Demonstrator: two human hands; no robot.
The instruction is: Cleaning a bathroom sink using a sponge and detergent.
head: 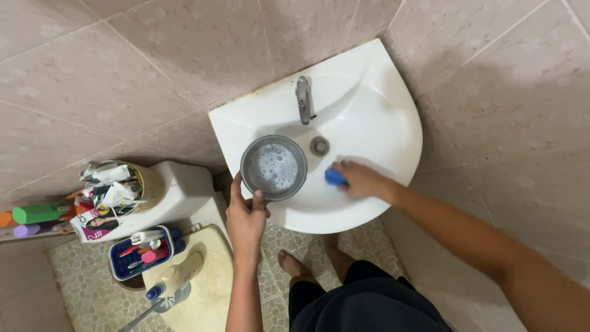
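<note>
Head view, looking down at a white corner washbasin [375,98] set against beige wall tiles. Left hand [246,218]: thumb and fingers pinch the near rim of a round grey metal pot [273,167], which holds soapy water and rests in the basin just left of the drain [319,146], below the metal tap [303,98]. Right hand [359,179]: fingers curled around a blue scrubber [335,177], pressed against the basin's inner wall, beside the pot. Lower left: toilet cistern [184,190] bearing a tin of tubes [120,184].
</note>
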